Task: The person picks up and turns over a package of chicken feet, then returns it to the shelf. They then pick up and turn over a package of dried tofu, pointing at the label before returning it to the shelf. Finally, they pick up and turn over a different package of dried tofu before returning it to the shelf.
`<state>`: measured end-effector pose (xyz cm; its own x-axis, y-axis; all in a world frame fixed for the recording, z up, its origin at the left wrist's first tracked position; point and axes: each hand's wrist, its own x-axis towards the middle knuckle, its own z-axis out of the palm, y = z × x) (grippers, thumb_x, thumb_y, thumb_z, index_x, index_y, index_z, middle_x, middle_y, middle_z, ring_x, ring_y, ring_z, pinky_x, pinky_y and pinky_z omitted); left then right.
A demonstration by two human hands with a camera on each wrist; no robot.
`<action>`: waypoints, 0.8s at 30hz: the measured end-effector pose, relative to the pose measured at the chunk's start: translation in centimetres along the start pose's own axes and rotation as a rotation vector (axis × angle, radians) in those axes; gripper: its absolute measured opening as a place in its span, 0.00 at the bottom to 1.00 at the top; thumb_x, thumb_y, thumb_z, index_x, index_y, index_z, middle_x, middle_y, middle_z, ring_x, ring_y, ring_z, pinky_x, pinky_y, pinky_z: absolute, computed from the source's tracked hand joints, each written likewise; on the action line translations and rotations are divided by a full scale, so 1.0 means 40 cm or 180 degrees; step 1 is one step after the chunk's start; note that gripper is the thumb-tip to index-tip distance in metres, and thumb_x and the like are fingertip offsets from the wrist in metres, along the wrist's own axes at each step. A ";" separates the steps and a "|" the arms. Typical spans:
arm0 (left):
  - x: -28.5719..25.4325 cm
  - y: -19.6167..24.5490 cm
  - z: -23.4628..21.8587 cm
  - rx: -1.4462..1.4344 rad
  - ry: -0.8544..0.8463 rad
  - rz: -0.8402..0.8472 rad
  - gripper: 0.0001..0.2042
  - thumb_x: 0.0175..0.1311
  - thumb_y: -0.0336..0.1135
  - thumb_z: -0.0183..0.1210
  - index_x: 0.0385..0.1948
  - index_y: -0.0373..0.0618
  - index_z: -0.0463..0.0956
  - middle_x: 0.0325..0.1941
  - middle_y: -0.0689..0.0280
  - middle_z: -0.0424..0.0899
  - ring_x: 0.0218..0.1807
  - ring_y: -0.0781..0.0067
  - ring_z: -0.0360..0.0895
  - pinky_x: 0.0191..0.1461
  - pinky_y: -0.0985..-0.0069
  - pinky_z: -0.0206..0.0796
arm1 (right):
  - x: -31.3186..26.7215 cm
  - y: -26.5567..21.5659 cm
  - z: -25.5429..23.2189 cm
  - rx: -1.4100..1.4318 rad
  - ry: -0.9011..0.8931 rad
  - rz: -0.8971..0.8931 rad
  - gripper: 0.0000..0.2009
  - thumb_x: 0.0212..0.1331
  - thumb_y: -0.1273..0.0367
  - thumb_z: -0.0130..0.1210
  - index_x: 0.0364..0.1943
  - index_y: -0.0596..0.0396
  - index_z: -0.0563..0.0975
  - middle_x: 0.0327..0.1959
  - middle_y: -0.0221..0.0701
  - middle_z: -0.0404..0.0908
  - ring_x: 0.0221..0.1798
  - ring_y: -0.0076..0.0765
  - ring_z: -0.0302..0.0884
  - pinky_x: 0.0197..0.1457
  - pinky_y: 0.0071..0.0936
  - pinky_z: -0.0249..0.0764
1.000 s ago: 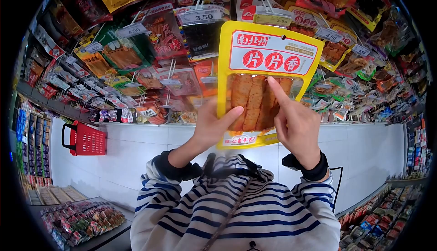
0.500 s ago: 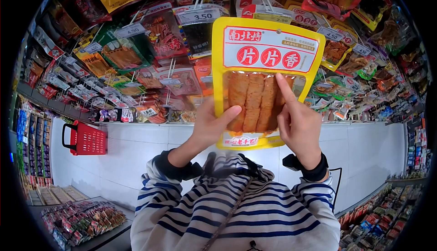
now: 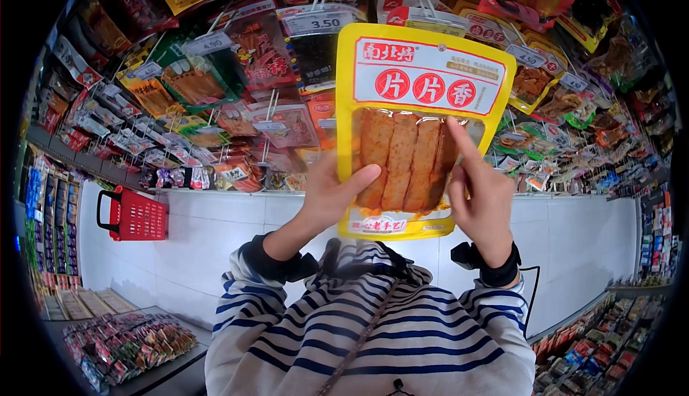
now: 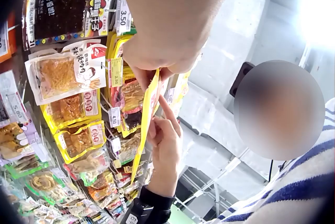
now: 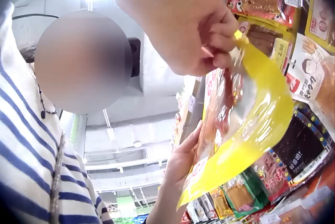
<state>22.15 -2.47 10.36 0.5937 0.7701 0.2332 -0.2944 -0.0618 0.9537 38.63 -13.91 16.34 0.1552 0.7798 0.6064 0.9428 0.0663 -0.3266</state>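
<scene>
A yellow-edged snack packet (image 3: 416, 159) with a clear window over brown, seasoned slabs is held up in front of the person's chest. The left hand (image 3: 326, 191) grips its left side, with the thumb on the front and the fingers hidden behind. The right hand (image 3: 484, 199) has its index finger straight, the tip at the upper right of the window; its other fingers are curled in front of the packet. Seen edge-on in the left wrist view, the packet (image 4: 145, 124) lies between the two hands. In the right wrist view its yellow back (image 5: 251, 135) bows outward.
Racks of hanging snack packets with price tags (image 3: 316, 21) fill the space ahead. A red shopping basket (image 3: 140, 214) stands on the white tiled floor (image 3: 208, 245) at left. More packets lie on a low display (image 3: 129, 346) at lower left, and further shelves (image 3: 603, 346) stand at right.
The right index fingertip has slid to the right along the top of the window. The packet has risen slightly and turned flatter to the head camera; the left hand keeps its grip.
</scene>
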 end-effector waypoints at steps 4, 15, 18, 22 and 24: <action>0.016 0.001 -0.021 0.0234 0.0035 -0.0192 0.14 0.54 0.35 0.54 0.39 0.36 0.70 0.33 0.65 0.76 0.35 0.80 0.72 0.40 0.82 0.64 | -0.003 0.073 -0.012 0.0937 0.0781 0.0512 0.21 0.47 0.78 0.47 0.50 0.57 0.66 0.27 0.30 0.71 0.27 0.21 0.68 0.27 0.16 0.64; 0.030 -0.003 -0.014 -0.0341 -0.0081 -0.0696 0.14 0.54 0.37 0.53 0.37 0.36 0.69 0.33 0.66 0.75 0.36 0.80 0.71 0.41 0.81 0.63 | -0.081 0.094 0.055 0.4101 -0.0778 0.2132 0.16 0.56 0.69 0.45 0.47 0.63 0.67 0.38 0.31 0.75 0.38 0.22 0.71 0.38 0.17 0.69; 0.028 -0.006 -0.014 -0.0500 -0.0091 -0.0732 0.14 0.55 0.37 0.53 0.37 0.36 0.69 0.34 0.65 0.75 0.36 0.80 0.71 0.41 0.81 0.63 | -0.090 0.098 0.066 0.4161 -0.0710 0.2130 0.14 0.56 0.71 0.45 0.46 0.64 0.68 0.39 0.31 0.74 0.41 0.23 0.70 0.41 0.18 0.68; 0.029 -0.013 -0.020 -0.0508 -0.0176 -0.0697 0.14 0.55 0.36 0.53 0.38 0.36 0.68 0.35 0.65 0.75 0.37 0.81 0.71 0.42 0.82 0.63 | -0.096 0.110 0.069 0.4274 -0.0721 0.2101 0.13 0.56 0.71 0.46 0.44 0.64 0.69 0.39 0.32 0.74 0.44 0.25 0.69 0.46 0.19 0.65; 0.029 -0.016 -0.021 -0.0555 -0.0192 -0.0670 0.14 0.54 0.36 0.53 0.39 0.36 0.68 0.36 0.65 0.75 0.37 0.81 0.71 0.42 0.82 0.63 | -0.094 0.106 0.068 0.4302 -0.0717 0.2146 0.13 0.56 0.71 0.46 0.44 0.64 0.69 0.38 0.31 0.74 0.42 0.24 0.69 0.45 0.19 0.65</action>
<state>22.38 -1.01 9.86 0.6974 0.7150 0.0493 -0.2812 0.2098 0.9364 41.24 -14.88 10.70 0.2675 0.9635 -0.0002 -0.2694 0.0746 -0.9601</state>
